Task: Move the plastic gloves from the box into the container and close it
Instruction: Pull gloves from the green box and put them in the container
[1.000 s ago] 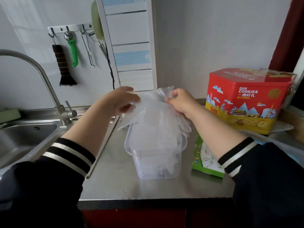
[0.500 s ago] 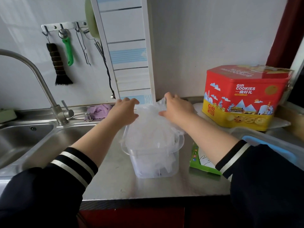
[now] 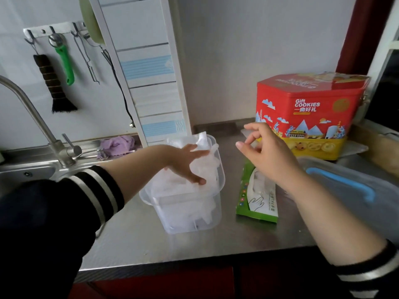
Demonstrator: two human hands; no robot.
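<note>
A clear plastic container (image 3: pixel 185 221) stands in the middle of the steel counter, stuffed with thin see-through plastic gloves (image 3: pixel 172 188) that bulge over its rim. My left hand (image 3: pixel 185 162) lies flat on top of the gloves, fingers spread, pressing them into the container. My right hand (image 3: pixel 265 152) hovers to the right of the container, above the green glove box (image 3: pixel 254 203), with fingers loosely curled and nothing in them. The box lies flat, its opening showing white inside. The container's clear lid with a blue seal (image 3: pixel 345 186) lies at the right, partly under my right arm.
A red and yellow cookie tin (image 3: pixel 311 113) stands at the back right. A sink (image 3: pixel 19 175) with a steel tap (image 3: pixel 36 117) lies to the left, a purple cloth (image 3: pixel 118 143) behind it. A brush and tools hang on the wall. The counter's front edge (image 3: pixel 172 266) is near.
My right hand has let go of the gloves and drawn away to the right, above the box. My left hand has moved onto the top of the gloves, which sit lower in the container.
</note>
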